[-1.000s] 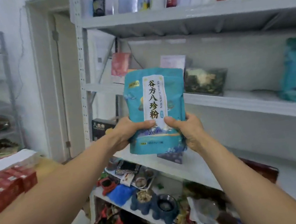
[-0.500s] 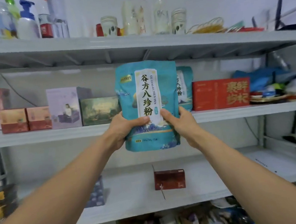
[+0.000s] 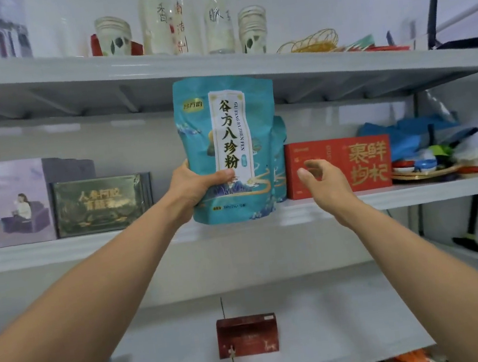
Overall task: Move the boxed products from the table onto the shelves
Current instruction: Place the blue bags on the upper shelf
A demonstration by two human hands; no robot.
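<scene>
Pouch: teal pouch [image 3: 229,148], glossy stand-up bag, upright, front facing the camera.
Print: white vertical panel with large black Chinese characters and "GU FANG BA ZHEN FEN" in small letters alongside; yellow-green badge at top left; gold swirls and blue mountains low on the front; fine print near the base.
Position: held in front of the middle shelf [image 3: 88,246], base level with the shelf's front lip; cannot tell whether it touches. Top edge overlaps the underside of the upper shelf [image 3: 66,76].
Left hand [image 3: 193,187]: grips the pouch at its lower left edge, thumb across the front.
Right hand [image 3: 327,182]: empty, fingers loosely spread, just right of the pouch and apart from it.
Behind: second teal pouch [image 3: 280,160] standing on the middle shelf, mostly hidden.
Neighbours: red box [image 3: 339,164] to the right; dark green box [image 3: 101,203] and lilac box [image 3: 14,201] to the left.
Lower shelf: small dark red box [image 3: 247,334].
Top shelf: bottles [image 3: 184,15] and paper cups.
</scene>
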